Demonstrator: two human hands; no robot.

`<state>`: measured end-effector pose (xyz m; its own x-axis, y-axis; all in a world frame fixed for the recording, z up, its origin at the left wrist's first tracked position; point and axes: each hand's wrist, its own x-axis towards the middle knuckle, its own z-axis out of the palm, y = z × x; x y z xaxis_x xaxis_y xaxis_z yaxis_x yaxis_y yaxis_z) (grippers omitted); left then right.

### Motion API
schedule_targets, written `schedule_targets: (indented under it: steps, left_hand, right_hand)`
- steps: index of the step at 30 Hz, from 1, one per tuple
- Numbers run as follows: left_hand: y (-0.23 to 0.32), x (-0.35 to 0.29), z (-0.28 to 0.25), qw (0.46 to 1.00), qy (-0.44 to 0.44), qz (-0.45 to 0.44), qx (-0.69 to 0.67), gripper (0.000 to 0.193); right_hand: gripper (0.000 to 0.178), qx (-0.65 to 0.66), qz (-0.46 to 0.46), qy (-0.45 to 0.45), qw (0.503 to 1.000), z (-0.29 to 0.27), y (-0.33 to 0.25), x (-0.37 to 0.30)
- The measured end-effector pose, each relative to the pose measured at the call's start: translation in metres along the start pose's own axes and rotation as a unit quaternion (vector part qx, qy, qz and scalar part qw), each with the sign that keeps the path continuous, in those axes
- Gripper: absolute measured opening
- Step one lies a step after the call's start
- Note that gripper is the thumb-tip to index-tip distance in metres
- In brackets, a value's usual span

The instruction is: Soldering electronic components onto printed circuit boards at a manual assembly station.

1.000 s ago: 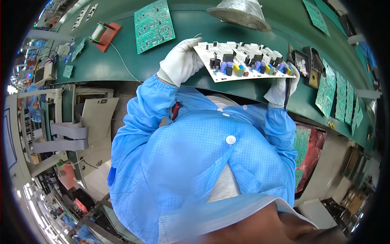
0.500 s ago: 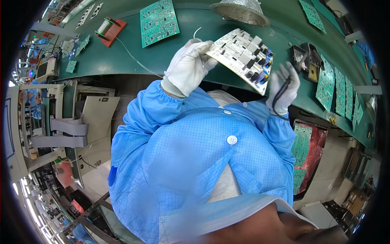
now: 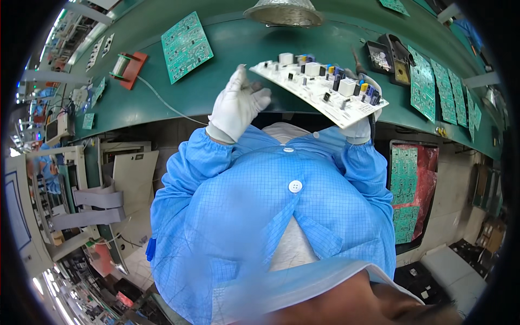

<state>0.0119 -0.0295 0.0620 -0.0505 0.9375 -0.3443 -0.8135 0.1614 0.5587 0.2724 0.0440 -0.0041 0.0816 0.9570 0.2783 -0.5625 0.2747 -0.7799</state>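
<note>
A white circuit board [image 3: 319, 97], crowded with upright components, is tilted above the bench's near edge. My right hand [image 3: 358, 131], in a white glove, supports it from below at the right; the board hides most of its fingers. A soldering iron [image 3: 359, 69] points up past the board's far side, its cable dropping beside my right wrist. My left hand [image 3: 235, 108], also gloved, is just off the board's left corner, fingers apart and partly blurred. Solder wire [image 3: 168, 101] runs from a spool [image 3: 121, 66] on a red stand to my left wrist; its far end is unclear.
On the green bench [image 3: 146, 103] lie a large green circuit board [image 3: 187, 46] and a row of green boards [image 3: 422, 84] at right. A metal lamp shade [image 3: 284, 13] hangs at the far side. A black iron stand [image 3: 401, 67] adjoins a small tray. Below right sits a board-filled tray [image 3: 404, 189].
My left hand has let go of the board and opened. The board has turned, its right end swinging nearer over my right hand. The view has shifted slightly.
</note>
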Motion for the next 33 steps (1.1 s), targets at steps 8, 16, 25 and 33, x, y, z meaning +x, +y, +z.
schedule_targets:
  steps: [8, 16, 25, 33]
  left_hand:
    - [0.000, 0.021, -0.008, 0.993, -0.102, 0.008, -0.065, 0.024]
    - [0.008, 0.021, -0.007, 0.987, -0.108, 0.012, -0.118, 0.020]
    - [0.012, 0.025, -0.004, 0.987, -0.121, 0.005, -0.104, 0.021]
    - [0.015, 0.021, 0.000, 0.993, -0.106, 0.020, -0.055, 0.022]
  right_hand:
    - [0.044, 0.323, 0.129, -0.120, 0.930, -0.001, 0.008, 0.017]
    - [0.037, -0.056, 0.112, -0.046, 0.991, -0.022, 0.042, 0.023]
    - [0.042, -0.508, -0.067, -0.162, 0.843, -0.039, 0.051, 0.017]
    - [0.033, -0.517, -0.092, -0.103, 0.845, -0.018, 0.046, 0.025]
